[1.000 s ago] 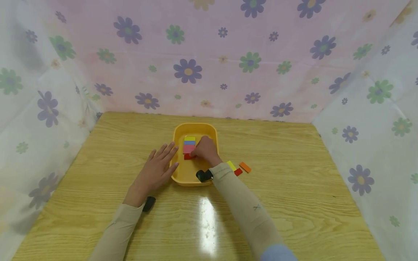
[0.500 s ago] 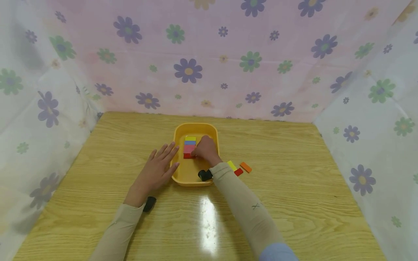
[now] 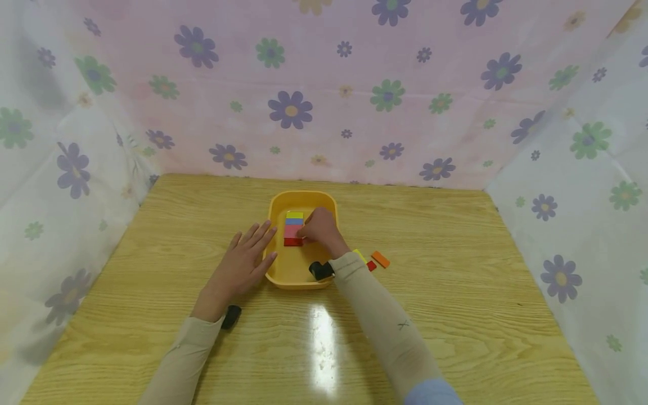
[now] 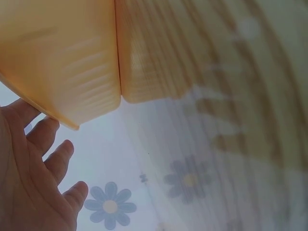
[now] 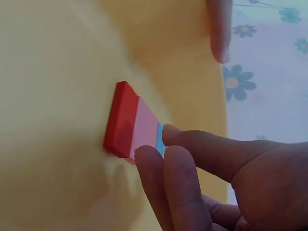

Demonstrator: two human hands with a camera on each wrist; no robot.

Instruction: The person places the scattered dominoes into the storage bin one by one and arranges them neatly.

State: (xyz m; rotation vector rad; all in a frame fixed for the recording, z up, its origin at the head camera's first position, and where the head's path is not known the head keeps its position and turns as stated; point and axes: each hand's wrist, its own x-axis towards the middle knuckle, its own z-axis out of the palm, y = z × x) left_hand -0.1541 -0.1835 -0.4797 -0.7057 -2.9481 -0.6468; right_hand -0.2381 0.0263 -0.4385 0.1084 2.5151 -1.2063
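Inside a yellow plastic tray [image 3: 298, 285], flat blocks lie side by side in a row: a yellow block [image 3: 295, 215], a blue block [image 3: 294, 221], pink [image 3: 291, 231], and a red block [image 3: 292, 242] nearest the person. In the right wrist view the red block [image 5: 118, 122] sits flush against the pink one. My right hand [image 3: 324, 229] is over the row's right side, thumb and fingertips parted with nothing held; whether a fingertip touches a block, I cannot tell. My left hand [image 3: 240, 265] rests with spread fingers on the tray's left rim.
Right of the tray, a yellow block [image 3: 360, 255], a small red block [image 3: 372, 266] and an orange block [image 3: 381, 259] lie on the wooden table [image 3: 455, 292]. The right forearm partly covers that group. Flowered cloth [image 3: 344, 79] encloses the table's back and sides.
The red block, slightly apart from the pink one a second ago, now lies flush with it. My right hand has loosened and shifted slightly right. The left hand stays in place.
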